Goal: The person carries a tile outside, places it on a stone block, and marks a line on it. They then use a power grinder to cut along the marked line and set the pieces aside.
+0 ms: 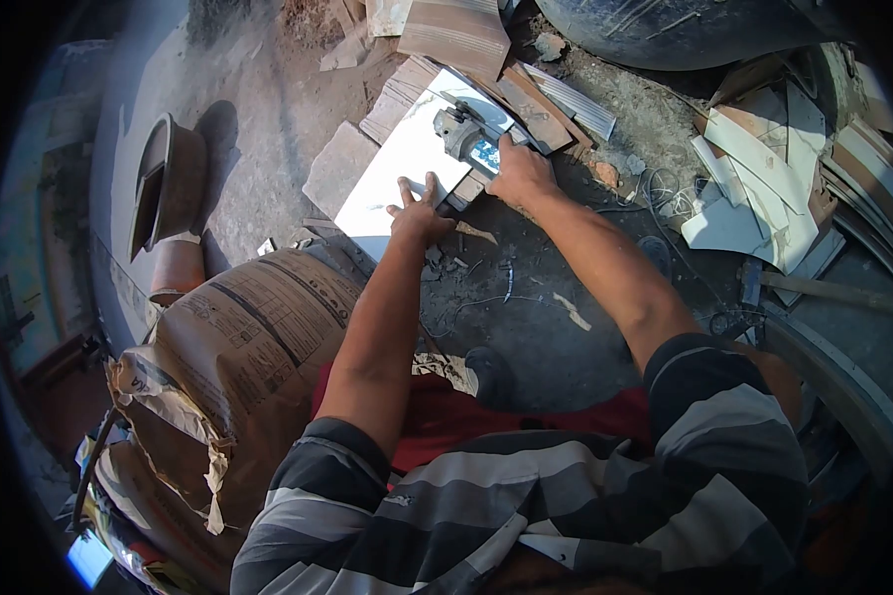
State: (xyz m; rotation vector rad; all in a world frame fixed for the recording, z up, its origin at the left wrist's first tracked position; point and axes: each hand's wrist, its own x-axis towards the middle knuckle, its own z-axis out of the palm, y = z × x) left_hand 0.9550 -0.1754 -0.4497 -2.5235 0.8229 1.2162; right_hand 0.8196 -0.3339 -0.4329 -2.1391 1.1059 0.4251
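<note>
A white tile (392,164) lies in bright sun on top of other flat slabs on the ground. My left hand (420,215) rests on its near edge with the fingers spread over the surface. My right hand (523,176) is wrapped round the body of an angle grinder (456,132), whose grey metal head points away from me over the tile. A blue and white label shows on the grinder's body beside my fingers. The grinder's disc sits close over the tile's far right part, where a dark line crosses the white face.
A torn paper sack (258,307) stands at my left, near a basin (174,178) tipped on its side. Broken white tile pieces (764,188) and a hammer (814,288) lie at the right. A thin loose wire (665,198) trails over the ground. A large black tub (675,30) is at the back.
</note>
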